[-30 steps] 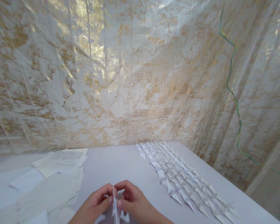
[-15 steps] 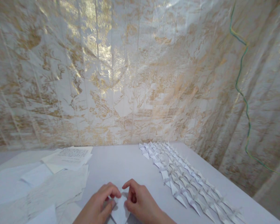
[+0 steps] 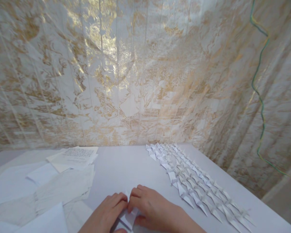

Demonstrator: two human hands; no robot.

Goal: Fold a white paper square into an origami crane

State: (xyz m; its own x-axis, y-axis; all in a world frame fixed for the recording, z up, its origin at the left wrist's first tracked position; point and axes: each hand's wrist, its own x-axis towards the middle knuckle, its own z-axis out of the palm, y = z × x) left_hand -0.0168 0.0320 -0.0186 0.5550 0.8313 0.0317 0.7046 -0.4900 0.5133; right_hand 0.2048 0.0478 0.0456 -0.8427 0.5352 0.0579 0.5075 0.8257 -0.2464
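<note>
A small folded piece of white paper (image 3: 129,219) lies at the bottom middle of the head view, between my hands and partly covered by them. My left hand (image 3: 111,208) grips its left side with bent fingers, the thumb low near the frame's edge. From the right, my right hand (image 3: 147,204) closes curled fingers on the paper's upper part. The fingertips of both hands nearly meet there. A thin white tip of the paper pokes out above them. Which fold they press, I cannot make out.
Rows of folded white paper pieces (image 3: 191,181) with pointed ends run along the table's right side. Overlapping loose sheets (image 3: 63,184), one with printed text, cover the left. Behind the white table (image 3: 121,165) hangs a gold-patterned curtain (image 3: 135,81); a green-yellow cord (image 3: 262,110) dangles at right.
My right hand has turned inward, its raised index finger now curled down onto the paper. My left fingers have moved closer to it. The camera view has shifted slightly.
</note>
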